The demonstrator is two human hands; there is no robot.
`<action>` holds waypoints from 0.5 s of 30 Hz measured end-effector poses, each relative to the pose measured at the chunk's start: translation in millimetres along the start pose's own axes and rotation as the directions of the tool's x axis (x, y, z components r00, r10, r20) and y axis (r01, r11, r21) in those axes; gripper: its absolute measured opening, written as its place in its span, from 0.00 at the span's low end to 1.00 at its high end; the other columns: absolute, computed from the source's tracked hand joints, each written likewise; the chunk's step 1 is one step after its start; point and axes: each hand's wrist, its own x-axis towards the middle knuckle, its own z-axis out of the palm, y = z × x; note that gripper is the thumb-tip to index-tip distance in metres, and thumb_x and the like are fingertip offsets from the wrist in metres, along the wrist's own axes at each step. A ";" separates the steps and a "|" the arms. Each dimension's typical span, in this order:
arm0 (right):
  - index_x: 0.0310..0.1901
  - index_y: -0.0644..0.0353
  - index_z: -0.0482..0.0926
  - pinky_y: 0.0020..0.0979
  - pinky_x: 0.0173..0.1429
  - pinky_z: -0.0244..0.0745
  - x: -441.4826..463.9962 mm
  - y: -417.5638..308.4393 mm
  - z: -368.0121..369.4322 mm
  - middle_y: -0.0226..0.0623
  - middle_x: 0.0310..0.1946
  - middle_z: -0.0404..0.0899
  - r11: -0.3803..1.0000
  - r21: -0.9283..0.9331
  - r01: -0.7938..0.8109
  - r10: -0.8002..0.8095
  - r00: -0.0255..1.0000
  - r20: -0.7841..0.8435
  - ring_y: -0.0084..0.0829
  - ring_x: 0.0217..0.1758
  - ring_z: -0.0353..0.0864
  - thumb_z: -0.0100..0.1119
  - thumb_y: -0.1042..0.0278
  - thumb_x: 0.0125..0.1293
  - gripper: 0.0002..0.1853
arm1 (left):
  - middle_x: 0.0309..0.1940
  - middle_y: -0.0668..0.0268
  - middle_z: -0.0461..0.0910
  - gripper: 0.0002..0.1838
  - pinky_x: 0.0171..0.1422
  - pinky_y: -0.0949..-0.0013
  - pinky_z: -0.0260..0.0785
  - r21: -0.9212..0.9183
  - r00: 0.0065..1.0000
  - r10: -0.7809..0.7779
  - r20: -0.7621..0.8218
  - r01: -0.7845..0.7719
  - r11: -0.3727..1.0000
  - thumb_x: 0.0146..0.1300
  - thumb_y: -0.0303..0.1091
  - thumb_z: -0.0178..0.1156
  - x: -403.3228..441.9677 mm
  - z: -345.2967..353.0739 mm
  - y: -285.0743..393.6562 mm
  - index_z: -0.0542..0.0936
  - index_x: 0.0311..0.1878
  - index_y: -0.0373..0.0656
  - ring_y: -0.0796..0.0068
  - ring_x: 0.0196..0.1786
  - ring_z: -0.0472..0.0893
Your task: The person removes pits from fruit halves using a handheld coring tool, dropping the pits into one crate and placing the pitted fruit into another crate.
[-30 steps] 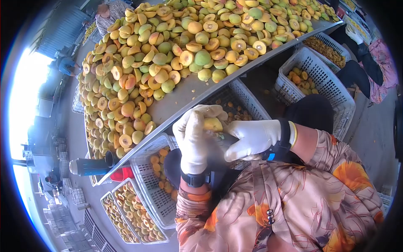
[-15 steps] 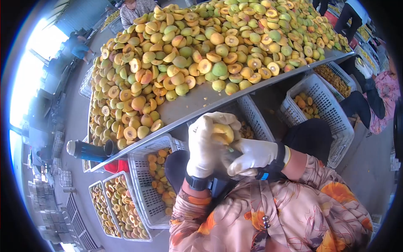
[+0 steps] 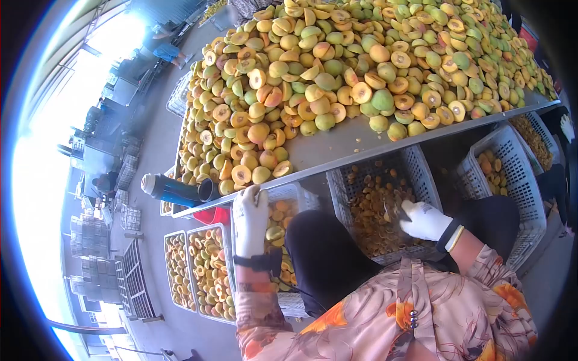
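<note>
My left hand [image 3: 250, 219], in a white glove, is at the table's front edge, above a crate of yellow peach halves [image 3: 280, 210]. Its fingers are curled, and anything inside them is hidden. My right hand [image 3: 424, 221], gloved too, is over a grey crate [image 3: 340, 207] of brown pits and scraps [image 3: 376, 222]. Its fingers are closed around something too blurred to name. Behind both hands, a large heap of halved peaches [image 3: 325, 66] covers much of the metal table [image 3: 337, 144].
A blue flask [image 3: 171, 189] lies at the table's left corner, above a red container [image 3: 212, 215]. Filled crates [image 3: 198, 271] stand on the floor at left, others [image 3: 518, 180] at right. A person [image 3: 165, 48] is in the background.
My hands were together around a peach piece and have moved apart. The left went to the table edge, the right over the scrap crate. The view has shifted, too.
</note>
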 end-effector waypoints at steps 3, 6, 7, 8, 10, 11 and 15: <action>0.45 0.67 0.79 0.51 0.56 0.79 4.4 15.8 14.9 0.60 0.41 0.85 0.987 -0.163 -0.011 0.030 0.993 0.115 0.57 0.49 0.85 0.56 0.60 0.63 0.18 | 0.37 0.49 0.85 0.18 0.49 0.49 0.75 0.113 0.988 -0.018 0.155 0.000 0.994 0.69 0.48 0.60 48.2 36.7 2.6 0.84 0.41 0.40 0.46 0.43 0.85; 0.45 0.66 0.79 0.53 0.54 0.78 11.6 18.5 22.9 0.63 0.39 0.84 0.998 -0.016 0.067 -0.066 0.998 0.010 0.60 0.48 0.85 0.58 0.57 0.62 0.19 | 0.32 0.54 0.85 0.20 0.43 0.53 0.77 0.443 0.946 -0.026 0.324 -0.127 0.888 0.67 0.54 0.58 82.6 75.4 -2.3 0.85 0.34 0.46 0.53 0.41 0.86; 0.45 0.66 0.78 0.54 0.54 0.78 13.5 17.7 20.7 0.63 0.39 0.84 0.998 -0.015 0.064 -0.064 0.998 0.018 0.61 0.47 0.85 0.58 0.57 0.62 0.19 | 0.40 0.50 0.87 0.28 0.52 0.51 0.78 0.368 0.905 0.066 0.421 -0.236 0.899 0.64 0.60 0.62 87.6 66.5 7.7 0.85 0.43 0.39 0.49 0.47 0.87; 0.45 0.67 0.78 0.53 0.54 0.79 13.9 16.8 18.3 0.63 0.38 0.84 0.998 -0.014 0.067 -0.066 0.998 0.016 0.61 0.46 0.85 0.59 0.56 0.62 0.20 | 0.39 0.50 0.87 0.28 0.52 0.51 0.78 0.353 0.902 0.039 0.430 -0.207 0.912 0.63 0.59 0.62 93.4 67.9 11.0 0.85 0.43 0.39 0.50 0.47 0.87; 0.46 0.68 0.78 0.53 0.54 0.79 15.0 16.5 16.9 0.64 0.38 0.84 0.998 0.019 0.053 -0.053 0.998 0.031 0.60 0.47 0.85 0.60 0.55 0.62 0.22 | 0.39 0.51 0.87 0.27 0.51 0.52 0.78 0.332 0.888 -0.008 0.460 -0.163 0.929 0.62 0.58 0.63 97.8 73.1 18.7 0.85 0.43 0.38 0.50 0.46 0.87; 0.47 0.68 0.78 0.53 0.54 0.79 14.9 14.8 17.7 0.64 0.39 0.84 0.998 0.024 0.054 -0.055 0.998 0.030 0.60 0.47 0.85 0.60 0.54 0.62 0.22 | 0.38 0.51 0.87 0.27 0.51 0.52 0.78 0.333 0.880 -0.029 0.474 -0.149 0.931 0.62 0.58 0.62 97.2 75.1 20.9 0.85 0.42 0.38 0.50 0.46 0.87; 0.47 0.68 0.78 0.53 0.54 0.79 16.8 12.4 21.4 0.64 0.39 0.84 0.994 0.064 0.093 -0.091 0.995 -0.026 0.61 0.47 0.85 0.61 0.55 0.63 0.22 | 0.38 0.50 0.87 0.27 0.50 0.51 0.78 0.225 0.931 0.056 0.360 -0.145 0.963 0.60 0.57 0.64 98.1 108.2 -6.0 0.85 0.40 0.38 0.49 0.44 0.86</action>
